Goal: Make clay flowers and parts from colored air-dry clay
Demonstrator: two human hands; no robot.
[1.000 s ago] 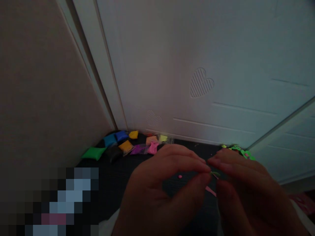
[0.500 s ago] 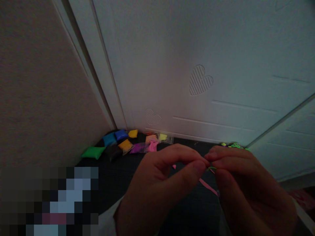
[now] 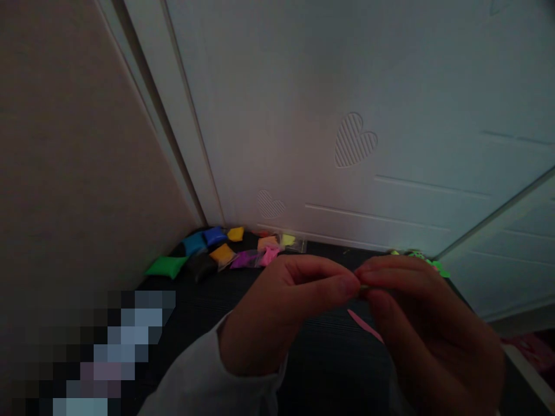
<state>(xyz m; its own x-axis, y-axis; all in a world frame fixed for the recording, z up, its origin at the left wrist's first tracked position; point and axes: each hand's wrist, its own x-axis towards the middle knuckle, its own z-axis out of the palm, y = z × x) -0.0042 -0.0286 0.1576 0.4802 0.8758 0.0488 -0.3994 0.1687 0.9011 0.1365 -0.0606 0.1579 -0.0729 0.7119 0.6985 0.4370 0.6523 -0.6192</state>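
Piece in hand: a small olive-green bit of clay (image 3: pixel 363 290), held above the worktop (image 3: pixel 329 375) where the two sets of fingertips meet; its far details are too dim to tell.
Left hand: (image 3: pixel 277 306) grip closed, thumb and forefinger pinched on the left end of the green bit; a pale sleeve (image 3: pixel 217 370) covers the wrist.
Right hand: (image 3: pixel 433 323) grip closed on the right end, thumb below, fingers stretched above and touching the left fingertips.
Pink modelling tool: (image 3: pixel 363 324) flat on the dark worktop below the fingertips, tapered tip toward the left, other end hidden behind the right thumb.
Clay packets, left: green (image 3: pixel 166 267), black (image 3: pixel 200 266), teal-blue (image 3: pixel 195 243), royal blue (image 3: pixel 214 236), yellow (image 3: pixel 236 234) and orange (image 3: pixel 222 255), bunched near the corner.
Clay packets, middle: purple (image 3: pixel 244 260), pink (image 3: pixel 269 255), peach (image 3: pixel 267 243) and pale yellow (image 3: pixel 288 240), beyond the left hand.
Bright green pieces: (image 3: pixel 440 268) at the worktop's far right, partly behind the right hand.
White panel: (image 3: pixel 281 115) upright behind the worktop, bearing two ribbed hearts (image 3: pixel 353 141).
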